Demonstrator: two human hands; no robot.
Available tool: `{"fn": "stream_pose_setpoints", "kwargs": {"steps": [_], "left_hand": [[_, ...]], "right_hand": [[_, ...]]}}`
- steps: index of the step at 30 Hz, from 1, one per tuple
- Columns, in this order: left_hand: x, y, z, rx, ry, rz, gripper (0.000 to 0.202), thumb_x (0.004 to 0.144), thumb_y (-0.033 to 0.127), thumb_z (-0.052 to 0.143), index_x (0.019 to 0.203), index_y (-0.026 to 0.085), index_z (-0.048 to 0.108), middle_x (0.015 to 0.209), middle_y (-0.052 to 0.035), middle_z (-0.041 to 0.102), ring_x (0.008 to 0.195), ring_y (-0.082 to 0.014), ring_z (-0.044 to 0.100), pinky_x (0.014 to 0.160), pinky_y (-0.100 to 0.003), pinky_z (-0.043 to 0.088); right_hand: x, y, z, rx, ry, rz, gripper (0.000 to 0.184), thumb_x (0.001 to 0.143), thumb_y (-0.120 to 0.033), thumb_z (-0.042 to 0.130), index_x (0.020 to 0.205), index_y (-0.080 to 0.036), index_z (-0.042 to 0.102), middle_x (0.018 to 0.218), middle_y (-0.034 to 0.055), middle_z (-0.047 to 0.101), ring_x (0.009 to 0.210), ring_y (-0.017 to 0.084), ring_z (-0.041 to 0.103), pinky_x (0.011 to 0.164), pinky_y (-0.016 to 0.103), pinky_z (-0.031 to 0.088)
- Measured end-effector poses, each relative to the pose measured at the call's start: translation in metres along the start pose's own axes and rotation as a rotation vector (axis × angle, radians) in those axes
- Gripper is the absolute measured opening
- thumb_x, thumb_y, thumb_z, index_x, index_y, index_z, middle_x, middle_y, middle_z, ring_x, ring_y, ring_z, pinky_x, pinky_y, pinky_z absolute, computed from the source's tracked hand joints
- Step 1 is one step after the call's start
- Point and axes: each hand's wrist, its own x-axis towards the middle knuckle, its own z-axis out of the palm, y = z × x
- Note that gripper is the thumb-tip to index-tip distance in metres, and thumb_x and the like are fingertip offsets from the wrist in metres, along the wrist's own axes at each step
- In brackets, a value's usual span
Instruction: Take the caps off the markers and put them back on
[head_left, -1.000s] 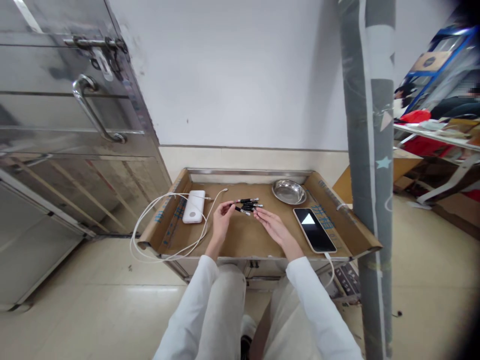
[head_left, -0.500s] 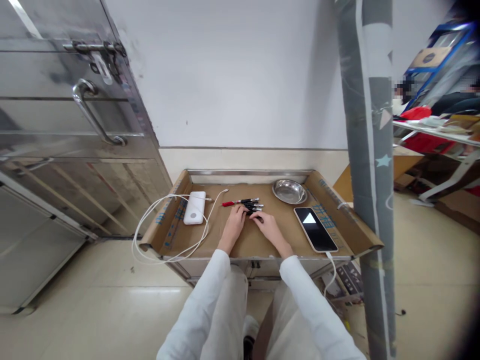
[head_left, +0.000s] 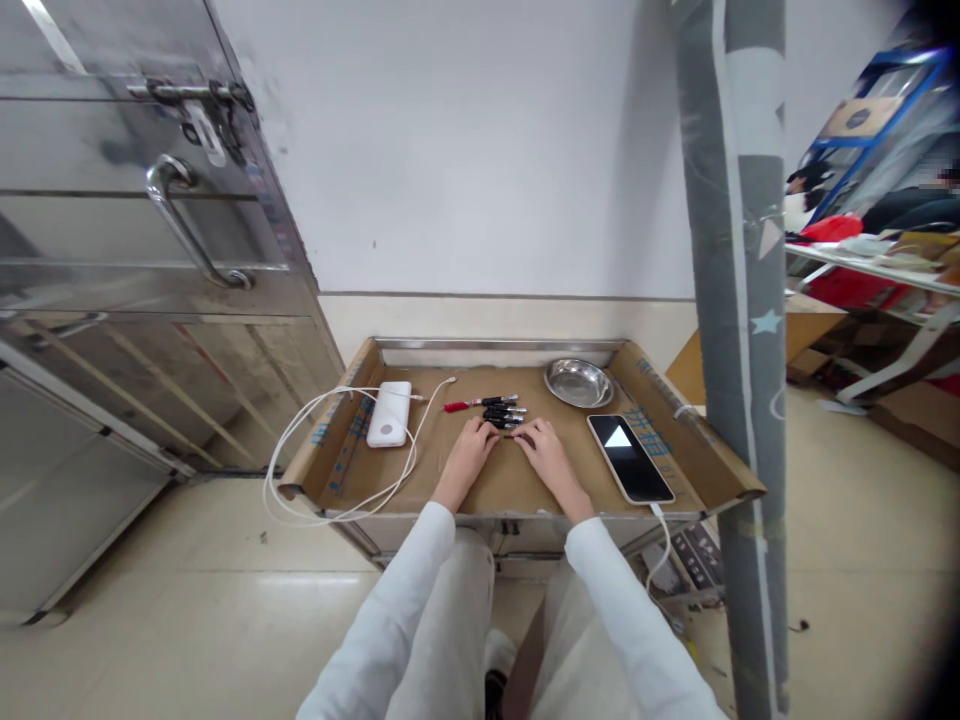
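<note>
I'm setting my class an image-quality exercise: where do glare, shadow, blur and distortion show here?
Head view: glare streaks the floor. Head view: soft shadow on the wall left of the grey pillar. Head view, right: the blue shelf looks smeared and slanted. Head view, centre: the dark item between the hands is too small to identify.

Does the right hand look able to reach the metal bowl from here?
Likely yes: only bare cardboard lies between the right hand and the metal bowl, though the hand seems to hold a thin dark item.
</note>
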Motion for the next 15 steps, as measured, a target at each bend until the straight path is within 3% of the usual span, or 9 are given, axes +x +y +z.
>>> {"fn": "stream_pose_setpoints", "kwargs": {"steps": [8,15], "left_hand": [[0.009,-0.001,0.001,0.153,0.077,-0.02,0.015,0.092,0.023,0.043,0.099,0.018,0.055,0.099,-0.0081,0.058,0.092,-0.0199,0.059,0.084,-0.034,0.048],[0.015,-0.013,-0.002,0.422,0.274,-0.217,0.035,0.089,0.009,0.033,0.12,0.011,0.048,0.122,-0.0175,0.053,0.114,-0.027,0.049,0.094,-0.042,0.041]], "right_hand": [[-0.002,-0.012,-0.001,-0.078,0.079,0.042,0.022,0.092,-0.022,0.041,0.098,-0.02,0.062,0.094,0.0071,0.058,0.092,0.021,0.053,0.086,0.036,0.043],[-0.003,-0.006,0.002,-0.153,0.018,0.037,0.022,0.089,-0.022,0.045,0.101,-0.021,0.063,0.099,0.0083,0.055,0.094,0.023,0.05,0.087,0.038,0.041]]}}
